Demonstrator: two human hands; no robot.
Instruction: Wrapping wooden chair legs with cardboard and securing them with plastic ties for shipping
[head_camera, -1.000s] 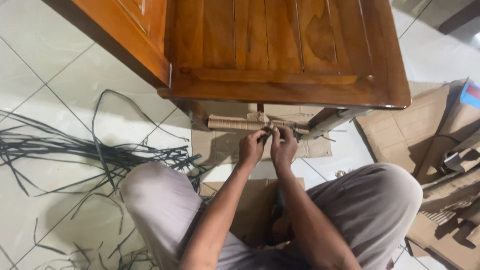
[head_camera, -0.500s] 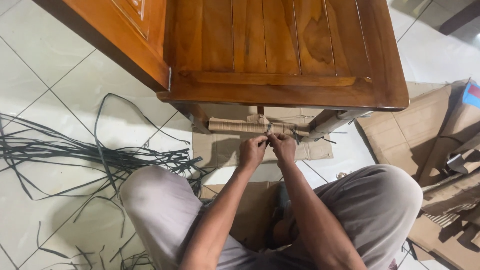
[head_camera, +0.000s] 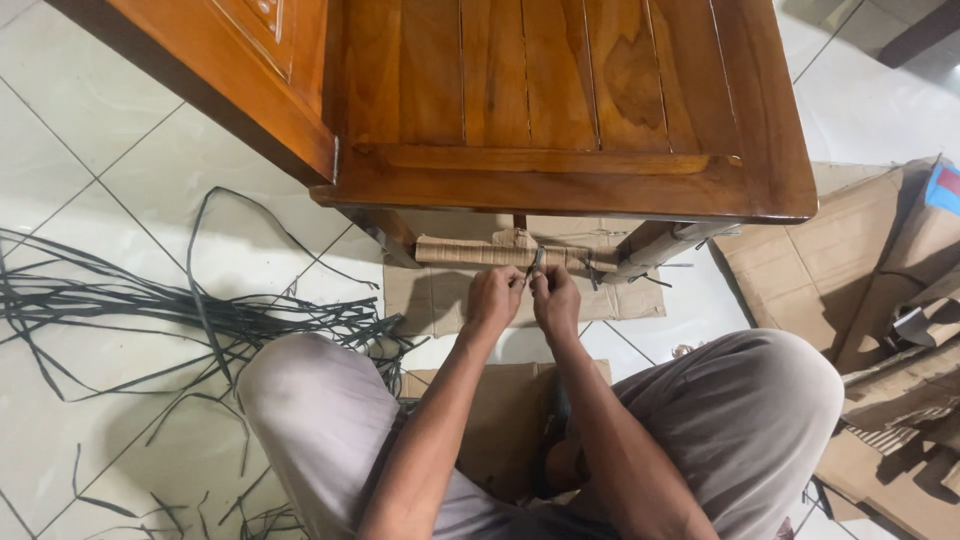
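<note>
White tiled floor (head_camera: 120, 180), left hand (head_camera: 492, 300) and right hand (head_camera: 556, 303) pinching a dark strap (head_camera: 535, 262) on the cardboard-wrapped rail (head_camera: 470, 251) under the wooden table (head_camera: 560, 100)'s near edge (strap may slip if the pinch loosens).

Glossy orange-brown wooden table (head_camera: 560, 100), dark green-black straps (head_camera: 150, 310), brown cardboard (head_camera: 790, 260), white floor tiles (head_camera: 120, 170).

My left hand (head_camera: 494, 299) and right hand (head_camera: 556, 301) now sit closer together, fingertips pinching the dark strap (head_camera: 537, 260) at the cardboard-wrapped rail (head_camera: 470, 251).
</note>
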